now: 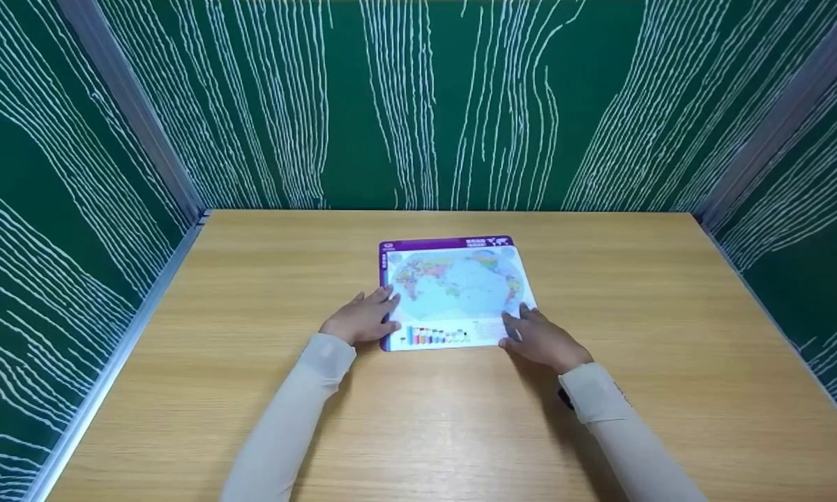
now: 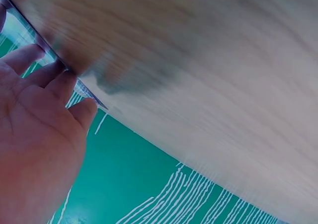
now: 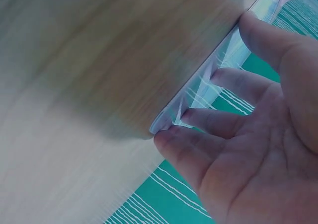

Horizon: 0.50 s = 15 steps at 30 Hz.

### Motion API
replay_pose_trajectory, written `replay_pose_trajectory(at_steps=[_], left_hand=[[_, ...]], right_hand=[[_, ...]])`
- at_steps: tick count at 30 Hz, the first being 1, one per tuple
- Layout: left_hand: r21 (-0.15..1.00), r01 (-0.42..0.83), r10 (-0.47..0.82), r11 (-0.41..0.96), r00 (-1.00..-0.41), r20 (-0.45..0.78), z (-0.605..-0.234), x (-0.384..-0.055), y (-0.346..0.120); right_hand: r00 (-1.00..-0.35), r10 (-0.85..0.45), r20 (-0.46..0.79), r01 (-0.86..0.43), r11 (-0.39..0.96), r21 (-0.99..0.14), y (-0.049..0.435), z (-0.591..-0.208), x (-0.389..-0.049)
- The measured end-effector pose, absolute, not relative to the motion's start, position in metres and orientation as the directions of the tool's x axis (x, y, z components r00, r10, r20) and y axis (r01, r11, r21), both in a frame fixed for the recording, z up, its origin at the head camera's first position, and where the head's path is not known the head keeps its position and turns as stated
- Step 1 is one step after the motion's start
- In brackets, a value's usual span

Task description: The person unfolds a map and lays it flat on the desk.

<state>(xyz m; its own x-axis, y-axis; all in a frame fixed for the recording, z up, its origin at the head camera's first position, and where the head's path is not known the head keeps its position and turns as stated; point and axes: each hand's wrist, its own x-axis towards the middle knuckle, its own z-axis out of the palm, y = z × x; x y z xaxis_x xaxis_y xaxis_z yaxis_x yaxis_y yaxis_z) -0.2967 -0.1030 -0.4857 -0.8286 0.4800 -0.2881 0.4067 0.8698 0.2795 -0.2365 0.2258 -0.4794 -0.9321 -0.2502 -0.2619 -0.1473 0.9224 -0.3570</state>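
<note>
A world map sheet (image 1: 460,296) with rounded corners and a purple band along its top and left lies on the wooden table. My left hand (image 1: 364,319) rests at its left edge, with spread fingers reaching onto the surface. At the lower right edge, my right hand (image 1: 545,340) touches the sheet with fingers extended. The left wrist view shows the left fingertips (image 2: 62,80) along the thin edge, the sheet mostly hidden behind them. In the right wrist view, the right fingertips (image 3: 171,134) meet the glossy edge of the sheet; the fingers look nearly straight.
The wooden table (image 1: 181,390) extends around the sheet on all sides. Green walls (image 1: 376,104) with white wavy lines enclose its back and both sides, joined by grey posts (image 1: 136,104) at the back corners. A dark object (image 1: 565,398) shows at the right sleeve's cuff.
</note>
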Motion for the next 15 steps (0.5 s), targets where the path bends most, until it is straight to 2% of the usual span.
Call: replay_pose_trajectory(at_steps=[8,15], left_hand=[[0.278,0.412,0.485,0.868,-0.824,-0.294,-0.4829,-0.2899,-0.1024],[0.264,0.418,0.485,0.869,-0.825,-0.290,-0.4811,-0.2860,-0.1009]], right_hand=[[-0.927,-0.260,-0.270,-0.156,0.923,-0.352,0.2277,-0.4780,-0.2404],[-0.926,-0.275,-0.260,-0.159,0.906,-0.392,0.2296,-0.4730,-0.2432]])
